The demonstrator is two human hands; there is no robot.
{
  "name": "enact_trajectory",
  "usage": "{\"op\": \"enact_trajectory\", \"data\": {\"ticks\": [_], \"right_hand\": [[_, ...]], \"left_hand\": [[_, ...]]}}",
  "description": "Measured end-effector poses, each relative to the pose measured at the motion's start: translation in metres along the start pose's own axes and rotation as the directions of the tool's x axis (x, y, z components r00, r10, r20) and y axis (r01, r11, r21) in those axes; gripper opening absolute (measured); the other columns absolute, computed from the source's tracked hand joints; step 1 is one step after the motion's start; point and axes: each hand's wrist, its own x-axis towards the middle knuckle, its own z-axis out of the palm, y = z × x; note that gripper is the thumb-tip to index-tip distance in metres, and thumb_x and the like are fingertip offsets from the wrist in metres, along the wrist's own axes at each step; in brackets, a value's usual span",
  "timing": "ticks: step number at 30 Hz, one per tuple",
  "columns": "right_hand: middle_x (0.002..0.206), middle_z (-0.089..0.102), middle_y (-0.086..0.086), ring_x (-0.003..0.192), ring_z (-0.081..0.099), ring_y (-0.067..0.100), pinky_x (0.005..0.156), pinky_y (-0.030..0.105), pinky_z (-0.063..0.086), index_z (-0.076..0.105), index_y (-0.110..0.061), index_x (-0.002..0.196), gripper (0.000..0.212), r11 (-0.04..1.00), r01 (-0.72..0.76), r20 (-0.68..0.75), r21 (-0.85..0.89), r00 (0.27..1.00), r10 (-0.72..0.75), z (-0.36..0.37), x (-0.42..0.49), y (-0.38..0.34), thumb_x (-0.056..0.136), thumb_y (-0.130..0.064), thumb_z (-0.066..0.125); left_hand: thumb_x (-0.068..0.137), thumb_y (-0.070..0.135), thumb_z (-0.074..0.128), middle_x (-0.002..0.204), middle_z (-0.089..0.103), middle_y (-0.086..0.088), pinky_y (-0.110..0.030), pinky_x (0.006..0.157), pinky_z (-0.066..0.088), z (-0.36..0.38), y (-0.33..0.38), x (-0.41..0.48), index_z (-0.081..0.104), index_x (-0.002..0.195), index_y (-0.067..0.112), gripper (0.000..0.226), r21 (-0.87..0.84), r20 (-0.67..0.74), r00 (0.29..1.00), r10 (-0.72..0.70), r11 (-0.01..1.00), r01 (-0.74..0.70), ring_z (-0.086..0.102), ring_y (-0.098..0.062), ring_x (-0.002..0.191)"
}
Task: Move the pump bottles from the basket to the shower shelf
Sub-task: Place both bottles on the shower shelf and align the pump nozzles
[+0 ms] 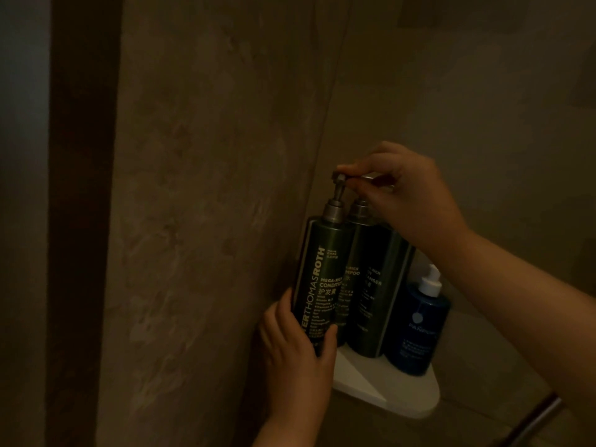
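A white corner shower shelf (387, 391) juts from the tiled corner. Three dark green pump bottles stand on it in a row: the conditioner bottle (322, 272) at the left, a shampoo bottle (350, 285) behind it, and a cleanser bottle (380, 285) to the right. My left hand (300, 343) grips the lower part of the conditioner bottle. My right hand (409, 198) pinches the grey pump head (342, 179) of that bottle from above. The basket is out of view.
A blue bottle with a white pump (416, 327) stands at the shelf's right end. Beige stone walls meet in the corner behind the shelf. A metal bar (535, 421) runs below right. A dark vertical frame (80, 221) is at the left.
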Motion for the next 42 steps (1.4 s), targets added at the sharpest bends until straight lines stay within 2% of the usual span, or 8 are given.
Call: {"op": "enact_trajectory", "data": {"ticks": [4, 7, 10, 14, 20, 29, 33, 42], "right_hand": [[0.090, 0.066, 0.003, 0.084, 0.063, 0.010, 0.072, 0.028, 0.053, 0.072, -0.016, 0.098, 0.017, 1.000, 0.001, 0.004, 0.008, 1.000, -0.001, 0.000, 0.000, 0.001, 0.082, -0.011, 0.069], [0.091, 0.067, 0.004, 0.085, 0.064, 0.011, 0.072, 0.029, 0.053, 0.073, -0.014, 0.099, 0.017, 1.000, 0.009, 0.006, 0.019, 1.000, -0.009, 0.000, 0.000, 0.003, 0.082, -0.012, 0.069], [0.091, 0.068, 0.002, 0.086, 0.064, 0.010, 0.073, 0.028, 0.053, 0.072, -0.016, 0.099, 0.017, 0.999, 0.025, -0.002, 0.043, 1.000, -0.025, 0.000, -0.001, 0.005, 0.083, -0.011, 0.068], [0.090, 0.065, -0.006, 0.088, 0.064, 0.005, 0.075, 0.024, 0.053, 0.067, -0.024, 0.099, 0.023, 0.995, 0.047, -0.016, 0.087, 0.999, -0.045, 0.001, -0.001, 0.008, 0.083, -0.008, 0.068], [0.092, 0.068, -0.002, 0.088, 0.065, 0.007, 0.076, 0.028, 0.054, 0.070, -0.021, 0.100, 0.021, 0.996, 0.048, -0.013, 0.079, 0.999, -0.047, 0.002, 0.001, 0.014, 0.083, -0.010, 0.068], [0.091, 0.069, 0.000, 0.083, 0.066, 0.014, 0.073, 0.037, 0.054, 0.070, -0.026, 0.100, 0.020, 0.999, 0.024, -0.014, 0.037, 1.000, -0.023, 0.005, 0.003, 0.016, 0.083, -0.016, 0.068], [0.087, 0.067, -0.002, 0.079, 0.065, 0.015, 0.071, 0.037, 0.054, 0.072, -0.021, 0.099, 0.016, 1.000, 0.021, -0.019, 0.000, 1.000, -0.021, 0.005, 0.002, 0.015, 0.084, -0.017, 0.067], [0.088, 0.067, 0.004, 0.078, 0.065, 0.019, 0.070, 0.040, 0.053, 0.073, -0.014, 0.097, 0.014, 0.999, 0.012, -0.001, -0.037, 1.000, -0.012, 0.003, 0.001, 0.010, 0.084, -0.015, 0.067]], "left_hand": [[0.080, 0.051, 0.056, 0.142, 0.021, 0.004, -0.026, 0.098, 0.026, -0.002, 0.000, -0.003, 0.002, 0.146, 0.031, 0.086, -0.080, 0.040, 0.998, 0.041, 0.996, -0.038, 0.019, 0.000, 0.118], [0.086, 0.047, 0.050, 0.145, 0.017, 0.009, -0.023, 0.100, 0.024, -0.003, 0.000, -0.003, -0.009, 0.138, 0.041, 0.080, -0.122, 0.036, 0.997, 0.071, 0.990, -0.067, 0.018, 0.003, 0.120], [0.085, 0.040, 0.058, 0.144, 0.022, 0.004, -0.023, 0.098, 0.026, -0.002, 0.000, -0.002, -0.002, 0.140, 0.037, 0.081, -0.118, 0.017, 0.997, 0.076, 0.990, -0.074, 0.022, 0.001, 0.119], [0.081, 0.034, 0.067, 0.140, 0.031, -0.003, -0.027, 0.096, 0.030, 0.000, -0.001, 0.001, 0.017, 0.146, 0.020, 0.083, -0.070, 0.001, 0.998, 0.064, 0.996, -0.064, 0.026, -0.003, 0.116], [0.070, 0.027, 0.078, 0.129, 0.046, -0.017, -0.037, 0.084, 0.042, 0.004, 0.002, 0.005, 0.033, 0.139, 0.004, 0.086, 0.049, 0.001, 0.999, 0.043, 0.998, -0.043, 0.051, -0.029, 0.109], [0.066, 0.027, 0.082, 0.124, 0.049, -0.020, -0.041, 0.082, 0.047, 0.008, 0.000, 0.007, 0.029, 0.136, 0.006, 0.091, 0.106, -0.057, 0.996, 0.074, 0.992, -0.068, 0.055, -0.034, 0.106], [0.065, 0.027, 0.082, 0.124, 0.050, -0.022, -0.044, 0.082, 0.049, 0.009, 0.000, 0.007, 0.030, 0.136, 0.006, 0.091, 0.113, -0.068, 0.994, 0.083, 0.991, -0.075, 0.055, -0.035, 0.106], [0.068, 0.034, 0.079, 0.130, 0.045, -0.018, -0.039, 0.085, 0.043, 0.004, 0.000, 0.003, 0.025, 0.141, 0.009, 0.094, 0.114, -0.050, 0.995, 0.089, 0.990, -0.083, 0.051, -0.031, 0.110]]}}
